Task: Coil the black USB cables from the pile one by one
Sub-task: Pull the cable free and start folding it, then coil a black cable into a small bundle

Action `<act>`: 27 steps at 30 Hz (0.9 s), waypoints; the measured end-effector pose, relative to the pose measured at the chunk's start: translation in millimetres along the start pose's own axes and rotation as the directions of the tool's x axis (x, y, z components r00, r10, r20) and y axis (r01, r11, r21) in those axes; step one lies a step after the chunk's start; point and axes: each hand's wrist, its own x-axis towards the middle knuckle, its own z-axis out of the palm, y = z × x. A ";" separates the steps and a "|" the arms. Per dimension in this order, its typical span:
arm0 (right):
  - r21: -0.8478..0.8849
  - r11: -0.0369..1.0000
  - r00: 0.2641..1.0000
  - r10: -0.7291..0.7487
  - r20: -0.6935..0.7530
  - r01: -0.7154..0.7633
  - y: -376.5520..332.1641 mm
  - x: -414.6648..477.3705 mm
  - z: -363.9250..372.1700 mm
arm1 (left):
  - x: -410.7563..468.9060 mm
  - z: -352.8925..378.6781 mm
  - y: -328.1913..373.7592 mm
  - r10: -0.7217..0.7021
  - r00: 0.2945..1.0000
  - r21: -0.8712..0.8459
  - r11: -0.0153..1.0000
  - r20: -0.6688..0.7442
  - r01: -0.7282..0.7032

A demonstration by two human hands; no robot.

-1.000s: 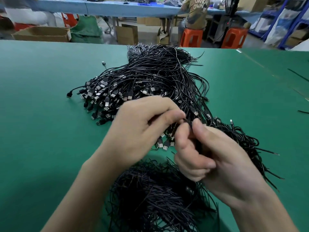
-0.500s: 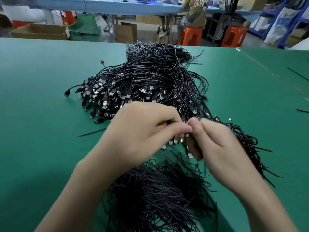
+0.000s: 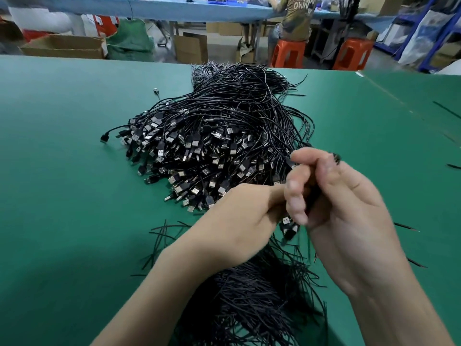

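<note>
A big pile of black USB cables point(image 3: 214, 136) lies mid-table, plugs toward me, wires fanning to the far edge. My right hand point(image 3: 344, 211) is raised just right of the pile's near corner, fingers curled round a black cable bundle point(image 3: 313, 196); a USB plug point(image 3: 289, 227) hangs below the fingers. My left hand point(image 3: 239, 221) is below and to the left, its fingers curled and meeting the right hand at the same cable. A heap of thin black ties or wires point(image 3: 249, 295) lies under my wrists.
The green table point(image 3: 62, 196) spreads wide on both sides. Loose black strands point(image 3: 162, 238) lie left of the near heap, others at the right edge point(image 3: 446, 109). Beyond the far edge are cardboard boxes point(image 3: 64, 46), orange stools point(image 3: 288, 54) and a seated person point(image 3: 296, 18).
My right hand has lifted up and to the right, turning its palm more toward me with the cable in its fingers. My left hand dropped lower. The camera shifted slightly.
</note>
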 end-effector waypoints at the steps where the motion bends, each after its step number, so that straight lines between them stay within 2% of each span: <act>1: -0.095 0.994 0.997 -0.061 -0.039 0.057 0.5 -0.2 -1.8 | -0.3 -0.9 0.1 -0.003 1.000 0.069 0.998 0.020 0.001; 3: -0.379 0.913 0.980 -0.186 -0.067 0.147 0.0 -0.6 -6.3 | -0.4 -4.7 1.7 0.041 0.998 0.224 0.973 0.055 -0.052; 5: -0.684 0.712 0.968 -0.250 -0.036 0.158 0.7 0.1 -10.6 | -1.6 -13.6 6.1 0.086 0.996 0.350 0.932 0.036 -0.093; 7: -0.889 0.445 0.977 -0.211 0.015 0.110 3.8 -1.0 -12.3 | -3.9 -25.5 7.9 0.129 0.991 0.422 0.901 -0.031 -0.104; 8: -0.930 0.358 0.988 -0.150 0.024 0.077 5.7 -2.0 -12.6 | -5.6 -32.2 7.9 0.143 0.987 0.430 0.898 -0.075 -0.098; 9: -0.944 0.327 0.996 -0.083 0.015 0.042 7.7 -3.0 -12.9 | -8.3 -38.5 7.0 0.152 0.981 0.412 0.907 -0.121 -0.089; 10: -0.943 0.334 1.000 -0.015 0.007 0.012 9.4 -3.6 -13.0 | -11.0 -44.1 5.5 0.149 0.975 0.372 0.925 -0.167 -0.077; 11: -0.923 0.385 0.998 0.070 0.004 -0.023 10.8 -3.7 -11.9 | -13.2 -48.6 3.9 0.139 0.968 0.319 0.945 -0.210 -0.066; 13: -0.780 0.607 0.949 0.310 0.055 -0.153 12.5 -3.3 -8.2 | -13.7 -52.4 -1.2 0.113 0.952 0.196 0.979 -0.283 -0.058; 15: -0.529 0.786 0.850 0.485 0.206 -0.320 9.6 -2.8 -3.5 | -11.9 -52.0 -5.4 0.093 0.938 0.073 0.995 -0.334 -0.073; 17: -0.388 0.850 0.801 0.492 0.340 -0.357 7.2 -3.3 -4.4 | -9.5 -48.8 -6.6 0.037 0.934 -0.081 0.994 -0.355 -0.070; 19: -0.311 0.891 0.799 0.440 0.410 -0.331 5.9 -3.8 -6.9 | -6.1 -43.0 -5.5 -0.019 0.936 -0.235 0.970 -0.351 -0.069; 21: -0.201 0.921 0.813 0.390 0.433 -0.335 5.0 -4.3 -8.3 | -3.4 -37.6 -4.2 -0.036 0.959 -0.393 0.916 -0.281 -0.081; 22: -0.166 0.929 0.817 0.371 0.442 -0.332 4.4 -4.3 -7.7 | -3.5 -36.4 -3.6 -0.009 0.980 -0.440 0.894 -0.198 -0.081; 24: -0.162 0.938 0.813 0.346 0.469 -0.306 3.5 -3.6 -8.0 | -5.2 -37.6 -3.3 0.068 0.997 -0.439 0.896 -0.023 -0.072; 25: -0.188 0.939 0.808 0.342 0.480 -0.287 3.6 -3.4 -9.0 | -5.6 -39.0 -4.5 0.076 0.997 -0.420 0.905 0.014 -0.063; 27: -0.233 0.933 0.812 0.355 0.462 -0.276 5.1 -3.3 -7.9 | -4.8 -40.2 -7.7 0.033 0.999 -0.419 0.907 -0.030 -0.042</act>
